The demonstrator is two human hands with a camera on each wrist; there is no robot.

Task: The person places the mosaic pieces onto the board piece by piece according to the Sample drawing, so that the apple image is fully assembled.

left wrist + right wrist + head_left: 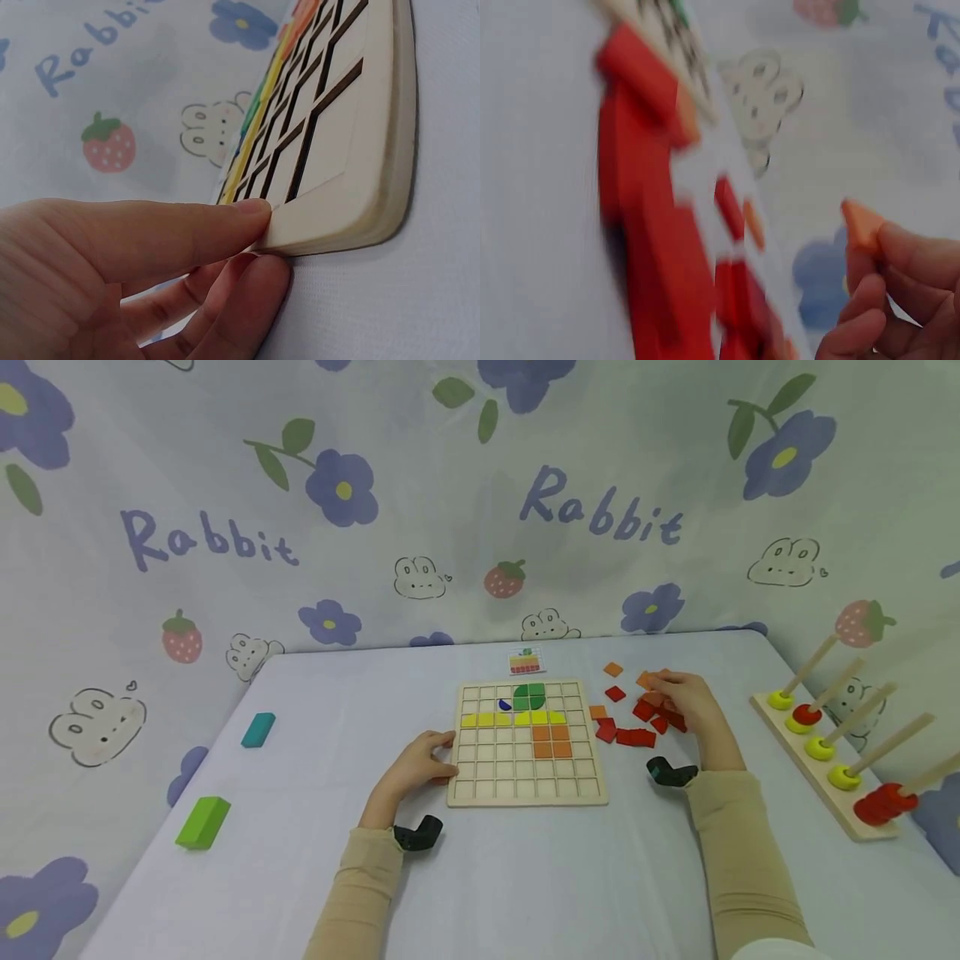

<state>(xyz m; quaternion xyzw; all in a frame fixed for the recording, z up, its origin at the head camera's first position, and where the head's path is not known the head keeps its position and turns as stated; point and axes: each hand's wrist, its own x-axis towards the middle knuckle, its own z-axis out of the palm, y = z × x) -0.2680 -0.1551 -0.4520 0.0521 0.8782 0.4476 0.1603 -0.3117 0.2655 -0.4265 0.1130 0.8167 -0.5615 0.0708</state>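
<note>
A wooden grid board (528,802) lies on the white table. Its left edge is held by my left hand (414,768), thumb on top and fingers against the side in the left wrist view. On the board are a row of yellow pieces (504,719), rounded green pieces (529,697), a small blue piece (505,704) and a block of orange squares (552,742). My right hand (688,700) is over the loose pieces to the right of the board. Between its thumb and fingertips it pinches an orange piece (862,227), raised above the pile in the right wrist view.
Loose red pieces (636,738) and a few orange ones (613,669) lie right of the board. A small picture card (526,661) sits behind it. At far right stands a peg stand (813,768) with yellow and red beads. Teal (258,730) and green blocks (203,822) lie left.
</note>
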